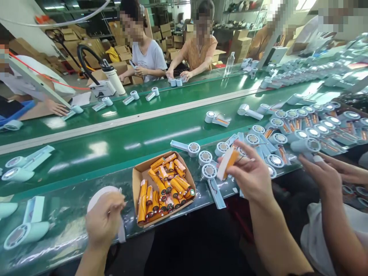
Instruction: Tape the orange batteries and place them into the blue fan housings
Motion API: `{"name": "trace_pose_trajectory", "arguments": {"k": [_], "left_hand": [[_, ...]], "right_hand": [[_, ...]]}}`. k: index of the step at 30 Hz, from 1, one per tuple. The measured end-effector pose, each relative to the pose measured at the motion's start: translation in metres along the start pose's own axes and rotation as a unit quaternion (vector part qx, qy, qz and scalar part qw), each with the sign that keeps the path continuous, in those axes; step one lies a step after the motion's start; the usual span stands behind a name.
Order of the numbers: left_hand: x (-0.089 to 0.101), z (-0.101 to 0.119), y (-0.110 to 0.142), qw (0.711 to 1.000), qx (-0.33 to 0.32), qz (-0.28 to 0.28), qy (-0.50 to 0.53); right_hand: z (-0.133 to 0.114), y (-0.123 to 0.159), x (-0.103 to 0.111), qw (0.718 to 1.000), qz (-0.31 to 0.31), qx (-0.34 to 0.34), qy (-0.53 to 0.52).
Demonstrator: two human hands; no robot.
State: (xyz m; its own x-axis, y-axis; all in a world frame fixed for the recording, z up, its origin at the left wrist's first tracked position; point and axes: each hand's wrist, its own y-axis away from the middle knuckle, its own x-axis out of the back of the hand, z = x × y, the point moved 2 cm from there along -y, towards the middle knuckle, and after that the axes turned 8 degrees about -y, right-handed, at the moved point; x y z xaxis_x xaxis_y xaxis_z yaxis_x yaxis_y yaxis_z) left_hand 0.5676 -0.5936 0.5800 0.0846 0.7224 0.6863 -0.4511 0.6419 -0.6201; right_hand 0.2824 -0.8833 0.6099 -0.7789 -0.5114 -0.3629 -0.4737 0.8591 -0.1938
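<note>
Both hands are raised over the near side of the bench (119, 177). The right hand (254, 174) grips an orange battery (233, 157) between thumb and fingers, with a white strip (225, 165) lying along one side of it. The left hand (101, 216) is closed, its fingertips bunched, in front of a white roll (94, 196); whether it pinches anything cannot be told. A pale tail (122, 232) hangs beside it, and could stick to the wrist or the bench edge if the hand swings low.

The held battery is just above the crowded fans, near one with its handle pointing toward the person (213, 186). A loose grip could drop it among them, and a careless elbow might meet the co-worker's hand (322, 168) on the right. Between the hands, a cardboard box (138, 174) holds a jumble of spare batteries (163, 188); their thin wires could tangle or tear if one is yanked out.
</note>
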Motion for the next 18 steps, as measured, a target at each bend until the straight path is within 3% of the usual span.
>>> {"name": "trace_pose_trajectory", "arguments": {"k": [2, 4, 5, 8, 11, 14, 18], "left_hand": [[-0.036, 0.037, -0.050, 0.991, -0.069, -0.116, 0.007], [-0.083, 0.070, -0.097, 0.939, -0.064, -0.311, -0.131], [-0.106, 0.084, -0.117, 0.923, -0.058, -0.344, -0.166], [-0.169, 0.119, -0.158, 0.887, -0.051, -0.398, -0.230], [-0.214, 0.137, -0.172, 0.856, -0.041, -0.438, -0.271], [-0.237, 0.142, -0.179, 0.831, -0.038, -0.476, -0.286], [-0.246, 0.128, -0.195, 0.799, -0.067, -0.524, -0.286]], "right_hand": [[0.007, 0.014, 0.005, 0.998, -0.035, -0.043, -0.004], [0.011, 0.023, 0.013, 0.997, -0.048, -0.062, -0.013], [0.012, 0.027, 0.020, 0.997, -0.043, -0.065, -0.016], [0.018, 0.042, 0.047, 0.996, -0.009, -0.092, -0.012], [0.028, 0.068, 0.082, 0.987, 0.026, -0.158, 0.013], [0.034, 0.098, 0.116, 0.973, 0.081, -0.214, 0.029], [0.035, 0.118, 0.146, 0.950, 0.110, -0.290, 0.025]]}}
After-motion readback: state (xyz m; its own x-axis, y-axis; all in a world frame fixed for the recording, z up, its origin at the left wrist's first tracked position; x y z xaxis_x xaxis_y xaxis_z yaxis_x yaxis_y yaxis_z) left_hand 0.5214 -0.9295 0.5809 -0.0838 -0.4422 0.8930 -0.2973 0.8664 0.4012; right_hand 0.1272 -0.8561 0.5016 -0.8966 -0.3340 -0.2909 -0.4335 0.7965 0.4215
